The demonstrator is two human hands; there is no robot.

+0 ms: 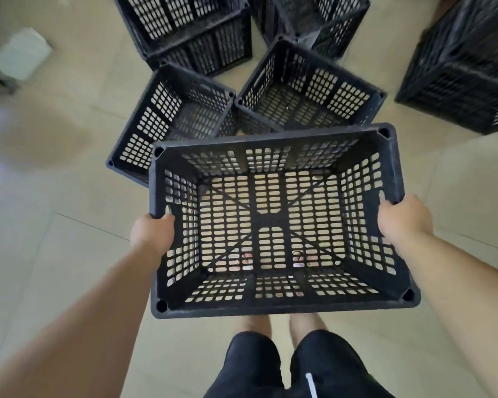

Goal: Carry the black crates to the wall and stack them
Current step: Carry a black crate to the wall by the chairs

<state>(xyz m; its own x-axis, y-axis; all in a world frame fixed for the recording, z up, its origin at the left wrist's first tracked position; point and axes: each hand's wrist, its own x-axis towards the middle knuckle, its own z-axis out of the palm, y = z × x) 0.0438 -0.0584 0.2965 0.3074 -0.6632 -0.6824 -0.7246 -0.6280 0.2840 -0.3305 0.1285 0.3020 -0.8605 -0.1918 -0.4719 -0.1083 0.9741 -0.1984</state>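
1. Beige floor tiles (69, 254) spread under me; my black shorts (253, 366) show at 6 o'clock.
2. At centre I hold the carried crate (285, 308) clear of the floor, open side up.
3. My left hand (151, 234) curls round its 9 o'clock rim and my right hand (403, 216) round its 3 o'clock rim.
4. Just beyond, the left floor crate (134, 116) at 11 o'clock and the right floor crate (322, 84) at 12 sit corner to corner.
5. Farther off stand the far-left crates (190, 30) at 11, the far-middle crate (314, 15) at 12 and the far-right crates (466, 67) at 2.
6. A blurred white object (22, 53) lies at 10 o'clock.
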